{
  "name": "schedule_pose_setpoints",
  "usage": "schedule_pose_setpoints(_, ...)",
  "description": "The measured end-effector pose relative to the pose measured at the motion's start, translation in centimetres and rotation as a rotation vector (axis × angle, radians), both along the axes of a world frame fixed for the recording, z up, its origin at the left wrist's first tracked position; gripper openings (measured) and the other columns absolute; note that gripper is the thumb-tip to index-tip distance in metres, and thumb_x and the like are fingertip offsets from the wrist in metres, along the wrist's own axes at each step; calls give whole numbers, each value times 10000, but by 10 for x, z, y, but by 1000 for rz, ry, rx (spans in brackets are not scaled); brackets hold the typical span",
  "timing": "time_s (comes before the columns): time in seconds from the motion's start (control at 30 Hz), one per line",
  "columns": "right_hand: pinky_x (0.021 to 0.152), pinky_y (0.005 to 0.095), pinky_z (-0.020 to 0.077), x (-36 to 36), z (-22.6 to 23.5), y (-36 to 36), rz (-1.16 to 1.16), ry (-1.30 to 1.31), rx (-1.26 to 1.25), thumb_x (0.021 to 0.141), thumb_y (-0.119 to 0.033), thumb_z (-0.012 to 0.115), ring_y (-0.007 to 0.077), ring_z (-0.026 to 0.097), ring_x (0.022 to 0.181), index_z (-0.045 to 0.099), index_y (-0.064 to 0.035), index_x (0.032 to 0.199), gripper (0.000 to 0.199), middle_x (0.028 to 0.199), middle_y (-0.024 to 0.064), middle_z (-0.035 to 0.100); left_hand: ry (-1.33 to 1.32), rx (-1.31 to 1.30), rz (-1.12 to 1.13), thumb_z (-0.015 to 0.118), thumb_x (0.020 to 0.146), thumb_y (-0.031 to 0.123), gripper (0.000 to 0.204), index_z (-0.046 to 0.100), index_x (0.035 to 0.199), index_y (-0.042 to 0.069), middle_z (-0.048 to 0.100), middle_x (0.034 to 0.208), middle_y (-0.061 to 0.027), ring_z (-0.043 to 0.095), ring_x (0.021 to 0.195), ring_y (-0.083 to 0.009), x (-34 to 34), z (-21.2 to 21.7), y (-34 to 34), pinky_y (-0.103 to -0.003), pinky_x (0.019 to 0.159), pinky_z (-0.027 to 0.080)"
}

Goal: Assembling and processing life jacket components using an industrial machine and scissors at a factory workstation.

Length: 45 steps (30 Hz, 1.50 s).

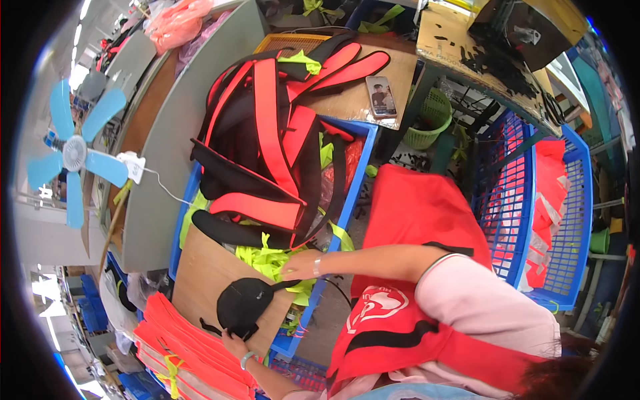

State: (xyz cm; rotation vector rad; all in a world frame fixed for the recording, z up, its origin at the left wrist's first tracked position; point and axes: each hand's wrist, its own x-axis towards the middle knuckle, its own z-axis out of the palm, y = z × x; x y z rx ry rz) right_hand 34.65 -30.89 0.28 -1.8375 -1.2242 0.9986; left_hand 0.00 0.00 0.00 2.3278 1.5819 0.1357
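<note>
A black rounded cap-like fabric piece [241, 303] with straps lies on a wooden board [200, 261]. My left hand [235, 345] is at its near end, fingers closed on the edge of the fabric. One strap points right, toward my right hand [303, 265]. That hand reaches over the heap of yellow-green fabric strips [263, 257], touching its right side. Its fingertips are partly hidden, so I cannot tell whether they grip a strip. Beyond the board rises a pile of black and neon-pink padded bands [275, 127].
A blue crate [360, 170] holds the board and pile. Stacked pink fabric pieces [180, 337] stand at the near left. On the far wooden surface lies a phone [381, 97]. Blue baskets [527, 200] and a green basket [430, 120] stand right; a blue-bladed fan [75, 153] left.
</note>
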Motion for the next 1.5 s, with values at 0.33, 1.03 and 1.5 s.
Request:
schedule_pose_setpoints(0.33, 797, 297, 531, 47, -11, -325, -923, 273, -69, 945, -293, 580, 186, 683, 884, 703, -83, 1082, 279, 977, 64, 719, -266, 183, -831, 635, 891, 176, 413, 577, 1277, 41, 551, 1326, -197, 497, 1239, -364, 294, 103, -161, -460, 1043, 380)
schedule_pose_setpoints(1.03, 760, 238, 512, -19, 11, -477, -1406, 367, 258, 972, -129, 564, 99, 626, 841, 664, 5, 1113, 219, 911, 39, 676, -451, 200, -536, 586, 900, 217, 277, 652, 1089, 26, 667, 946, -262, 624, 963, -457, 359, 9, -182, -458, 809, 493)
schedule_pose_setpoints(1.5, 763, 238, 510, -6, 51, -445, -1330, 333, 268, 971, -128, 569, 105, 637, 858, 664, -5, 1114, 211, 968, 43, 677, -1274, -139, -421, 552, 933, 91, 164, 596, 1070, 13, 606, 996, -14, 553, 882, -105, 318, 264, -249, -253, 810, 446)
